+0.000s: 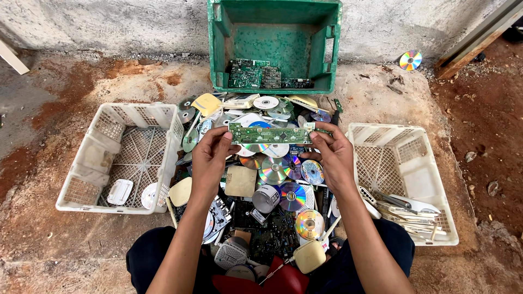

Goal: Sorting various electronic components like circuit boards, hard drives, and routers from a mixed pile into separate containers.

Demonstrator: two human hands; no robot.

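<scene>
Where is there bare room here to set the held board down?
Most of the left basket floor is bare. The green crate is free in front of its boards. The right basket is free at its far half. The pile between the hands is crowded.

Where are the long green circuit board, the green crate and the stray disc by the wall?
long green circuit board (271,133), head view, middle of its face
green crate (218,49), head view, left wall
stray disc (410,60), head view, its shiny face

Floor (81,245) under disc pile (278,179) hidden
</scene>
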